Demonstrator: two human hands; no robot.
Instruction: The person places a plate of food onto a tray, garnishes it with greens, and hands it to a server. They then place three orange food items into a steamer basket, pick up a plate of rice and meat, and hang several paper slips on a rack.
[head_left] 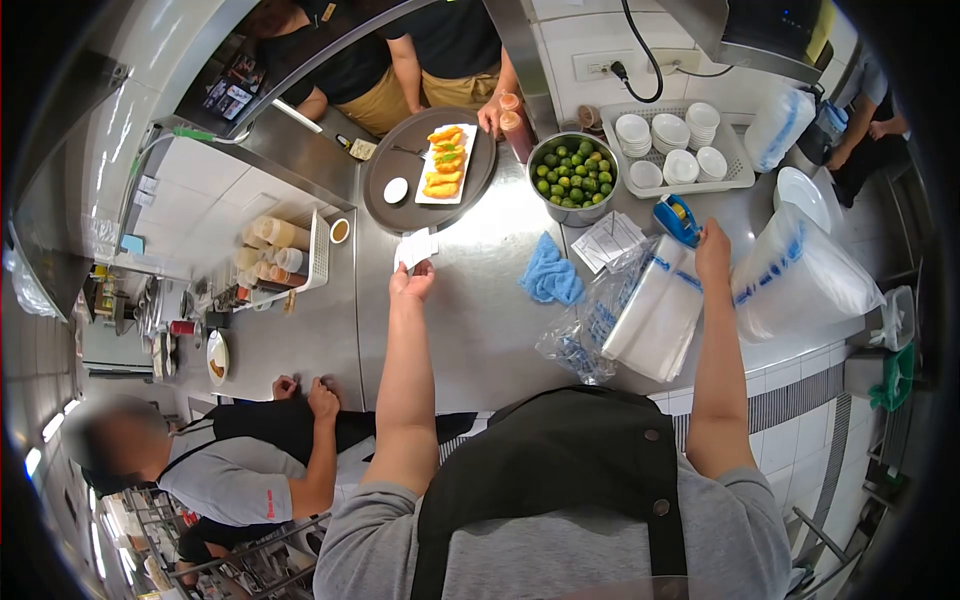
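Note:
A small white paper slip [416, 248] is pinched in my left hand [411, 281], just below the near rim of a round brown tray [480, 190]. On that tray are a white rectangular plate [421, 194] of golden fried rolls [446, 160], a fork [407, 150] and a small white cup [396, 190]. My right hand [713, 255] is closed at the near end of a blue tape dispenser [677, 219]; whether a strip of tape is between the fingertips is too small to tell. Under my right forearm lies a stack of clear plastic bags [655, 315].
Around the steel counter [470, 340] are a pot of green limes [573, 172], a blue cloth [551, 270], printed slips [607, 240], a cup basket [740, 178] and a sauce-bottle basket [318, 250]. A co-worker [230, 460] stands at left; others stand behind the tray, one touching red sauce bottles [515, 130].

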